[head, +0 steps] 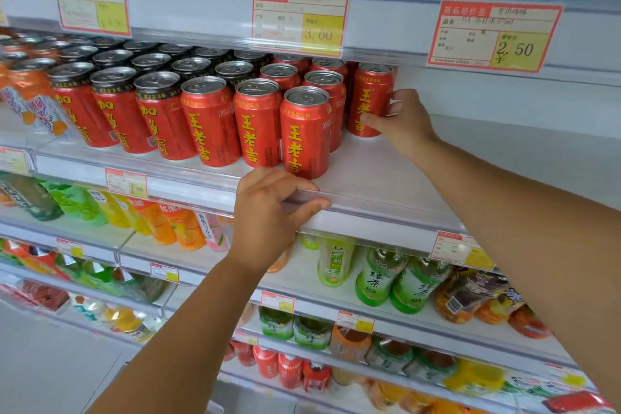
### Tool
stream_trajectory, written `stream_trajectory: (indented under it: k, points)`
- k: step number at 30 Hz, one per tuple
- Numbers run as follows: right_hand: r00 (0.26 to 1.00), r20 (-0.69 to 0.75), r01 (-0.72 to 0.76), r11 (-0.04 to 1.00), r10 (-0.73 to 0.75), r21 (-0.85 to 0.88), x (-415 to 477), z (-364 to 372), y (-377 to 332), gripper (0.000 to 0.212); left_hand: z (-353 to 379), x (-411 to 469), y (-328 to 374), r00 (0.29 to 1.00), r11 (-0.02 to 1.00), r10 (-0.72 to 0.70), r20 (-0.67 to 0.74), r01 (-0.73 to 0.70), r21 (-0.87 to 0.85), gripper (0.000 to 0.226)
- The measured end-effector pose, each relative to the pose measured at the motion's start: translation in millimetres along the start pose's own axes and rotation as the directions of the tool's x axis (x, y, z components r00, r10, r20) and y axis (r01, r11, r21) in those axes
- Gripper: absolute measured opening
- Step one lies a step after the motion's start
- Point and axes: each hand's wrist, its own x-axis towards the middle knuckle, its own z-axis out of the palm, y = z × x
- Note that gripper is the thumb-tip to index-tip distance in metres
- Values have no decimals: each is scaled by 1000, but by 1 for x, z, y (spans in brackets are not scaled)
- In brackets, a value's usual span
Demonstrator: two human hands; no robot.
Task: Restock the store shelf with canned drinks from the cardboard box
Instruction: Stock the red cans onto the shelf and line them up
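White shelf (386, 178): right hand (403, 124) clamps red can (369, 101), left hand (268, 208) grips edge.

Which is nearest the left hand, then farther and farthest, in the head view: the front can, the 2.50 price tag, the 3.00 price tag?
From the left hand:
1. Front can, just above it on the shelf.
2. 3.00 price tag, higher, upper rail.
3. 2.50 price tag, far upper right.

Single head-worn wide-angle view, looking forward and slightly down, angled left along a store shelf (386, 178). Close range: both forearms stretch out from the bottom edge. Red cans (258, 121) sit mid-frame, price tags (299, 22) overhead, bottled drinks (379, 276) on lower tiers. Edges curve and blur. No second view.
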Motion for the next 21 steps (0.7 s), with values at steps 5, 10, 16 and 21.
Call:
stream_trajectory:
  k: [5,10,16,21]
  points:
    - [1000,-18,0,1000,0,17,2,7,0,61,0,1,-2,1000,1000,11,2,-11,-6,26]
    - [999,-1,-35,999,35,13,0,7,-2,62,-1,2,-3,999,999,30,14,-30,-12,26]
    - [996,68,-63,998,65,-30,-30,-22,-8,64,-9,6,13,995,995,94,25,-94,12,23]
    - [999,-5,36,998,-36,-59,-94,-83,-7,32,7,-11,65,930,926,336,152,-296,-236,22]
